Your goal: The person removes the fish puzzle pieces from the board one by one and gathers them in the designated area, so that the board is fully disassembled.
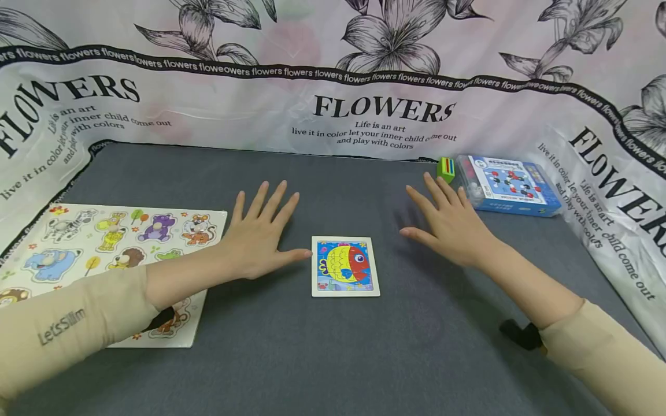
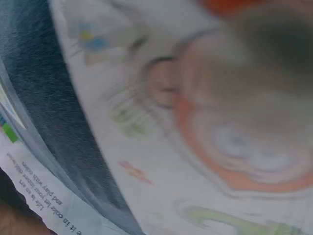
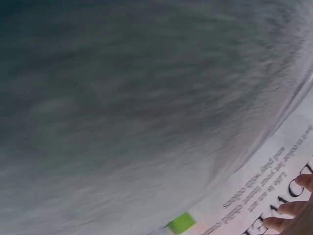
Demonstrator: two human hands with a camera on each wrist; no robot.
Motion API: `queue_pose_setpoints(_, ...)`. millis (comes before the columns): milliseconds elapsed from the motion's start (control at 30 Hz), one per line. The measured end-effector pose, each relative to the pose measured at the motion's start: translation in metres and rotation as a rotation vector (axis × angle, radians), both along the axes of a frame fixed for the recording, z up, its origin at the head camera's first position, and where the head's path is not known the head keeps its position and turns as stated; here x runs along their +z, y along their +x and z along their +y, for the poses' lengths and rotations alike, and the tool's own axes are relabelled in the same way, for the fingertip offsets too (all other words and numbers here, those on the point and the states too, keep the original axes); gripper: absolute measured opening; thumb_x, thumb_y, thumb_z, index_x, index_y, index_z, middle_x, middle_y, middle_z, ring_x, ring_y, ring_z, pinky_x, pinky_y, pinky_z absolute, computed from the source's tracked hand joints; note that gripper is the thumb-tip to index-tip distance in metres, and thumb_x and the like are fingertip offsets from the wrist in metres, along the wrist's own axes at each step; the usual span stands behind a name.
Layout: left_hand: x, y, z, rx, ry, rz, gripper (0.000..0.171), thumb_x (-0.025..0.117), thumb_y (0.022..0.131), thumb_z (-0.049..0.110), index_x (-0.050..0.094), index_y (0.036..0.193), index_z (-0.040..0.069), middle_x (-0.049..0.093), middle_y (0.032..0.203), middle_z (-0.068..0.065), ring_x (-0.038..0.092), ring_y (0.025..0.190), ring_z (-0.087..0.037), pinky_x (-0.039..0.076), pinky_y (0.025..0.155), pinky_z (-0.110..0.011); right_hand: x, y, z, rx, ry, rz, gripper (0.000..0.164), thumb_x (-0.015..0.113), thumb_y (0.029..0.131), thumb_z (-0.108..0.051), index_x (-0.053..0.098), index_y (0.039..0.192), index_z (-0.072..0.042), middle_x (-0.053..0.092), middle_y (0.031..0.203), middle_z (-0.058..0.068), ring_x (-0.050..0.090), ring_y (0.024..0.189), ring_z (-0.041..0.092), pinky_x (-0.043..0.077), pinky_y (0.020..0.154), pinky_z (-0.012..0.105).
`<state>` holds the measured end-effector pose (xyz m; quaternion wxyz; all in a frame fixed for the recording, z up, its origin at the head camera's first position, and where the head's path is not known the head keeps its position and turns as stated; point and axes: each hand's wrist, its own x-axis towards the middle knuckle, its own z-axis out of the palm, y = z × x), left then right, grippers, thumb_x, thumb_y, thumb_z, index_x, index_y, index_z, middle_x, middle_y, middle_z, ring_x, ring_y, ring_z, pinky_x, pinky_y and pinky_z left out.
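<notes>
A small square jigsaw puzzle (image 1: 346,267) with a yellow and red fish in a white frame lies flat in the middle of the grey table. Just left of it, my left hand (image 1: 262,242) is spread with straight fingers, its thumb tip at the frame's left edge; whether they touch I cannot tell. My right hand (image 1: 450,225) is apart from the puzzle, to its right, fingers extended and holding nothing. Under the left forearm lies a large white board (image 1: 208,254) with animal pictures, partly covered by the sleeve. Blurred animal drawings on that board (image 2: 156,215) fill much of the left wrist view.
At the back right stands a blue box (image 1: 515,185) with a clear lid and molecule pictures. A small green striped block (image 1: 446,169) is beside it, beyond the right fingertips. A white flower-printed sheet (image 1: 234,110) borders the table at the back and sides.
</notes>
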<state>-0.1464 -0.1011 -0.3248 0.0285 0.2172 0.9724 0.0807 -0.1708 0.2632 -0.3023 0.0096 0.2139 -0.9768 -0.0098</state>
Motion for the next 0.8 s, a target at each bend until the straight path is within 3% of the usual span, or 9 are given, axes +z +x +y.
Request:
queue_pose_setpoints(100, 0.002, 0.000, 0.009, -0.012, 0.025, -0.007, 0.103, 0.048, 0.085, 0.077, 0.010, 0.160, 0.018, 0.001, 0.169, -0.009, 0.000, 0.156, -0.037, 0.003, 0.122, -0.064, 0.002, -0.002, -0.014, 0.014, -0.052, -0.010, 0.079, 0.050, 0.094, -0.064, 0.027, 0.157, -0.021, 0.013, 0.166, 0.017, 0.021, 0.150, 0.045, 0.028, 0.113, 0.066)
queue_pose_setpoints(200, 0.002, 0.000, 0.020, -0.015, 0.076, -0.038, 0.100, 0.053, 0.086, 0.072, 0.017, 0.159, 0.014, 0.015, 0.167, -0.013, 0.015, 0.154, -0.037, 0.016, 0.122, -0.061, 0.004, -0.003, -0.029, 0.020, -0.107, -0.036, 0.076, 0.052, 0.093, -0.064, 0.035, 0.153, -0.021, 0.024, 0.162, 0.015, 0.031, 0.146, 0.041, 0.043, 0.102, 0.061)
queue_pose_setpoints(333, 0.003, -0.002, 0.034, -0.008, 0.178, -0.105, 0.092, 0.062, 0.085, 0.062, 0.031, 0.154, 0.010, 0.036, 0.155, -0.016, 0.038, 0.140, -0.036, 0.037, 0.112, -0.055, 0.005, -0.003, -0.051, 0.050, -0.202, -0.078, 0.066, 0.058, 0.093, -0.056, 0.045, 0.147, -0.019, 0.040, 0.150, 0.012, 0.043, 0.135, 0.031, 0.049, 0.096, 0.053)
queue_pose_setpoints(433, 0.004, -0.004, 0.041, -0.007, 0.269, -0.165, 0.083, 0.068, 0.084, 0.053, 0.041, 0.148, 0.007, 0.048, 0.140, -0.016, 0.047, 0.125, -0.032, 0.046, 0.101, -0.049, 0.005, -0.003, -0.066, 0.112, -0.274, -0.117, 0.056, 0.063, 0.094, -0.045, 0.052, 0.140, -0.014, 0.049, 0.138, 0.012, 0.054, 0.118, 0.029, 0.051, 0.091, 0.045)
queue_pose_setpoints(633, 0.004, -0.011, 0.045, -0.033, 0.404, -0.281, 0.062, 0.075, 0.083, 0.036, 0.053, 0.130, 0.003, 0.056, 0.113, -0.015, 0.053, 0.096, -0.025, 0.046, 0.077, -0.033, 0.003, -0.006, -0.091, 0.177, -0.468, -0.309, 0.036, 0.069, 0.092, -0.028, 0.064, 0.125, -0.013, 0.061, 0.120, 0.008, 0.058, 0.098, 0.021, 0.051, 0.080, 0.034)
queue_pose_setpoints(800, -0.005, -0.015, 0.044, -0.047, 0.433, -0.343, 0.051, 0.081, 0.080, 0.027, 0.057, 0.119, 0.003, 0.056, 0.102, -0.012, 0.053, 0.085, -0.020, 0.043, 0.071, -0.025, -0.004, -0.010, -0.105, 0.170, -0.518, -0.468, 0.028, 0.071, 0.090, -0.020, 0.067, 0.118, -0.018, 0.066, 0.109, 0.004, 0.060, 0.089, 0.018, 0.051, 0.077, 0.030)
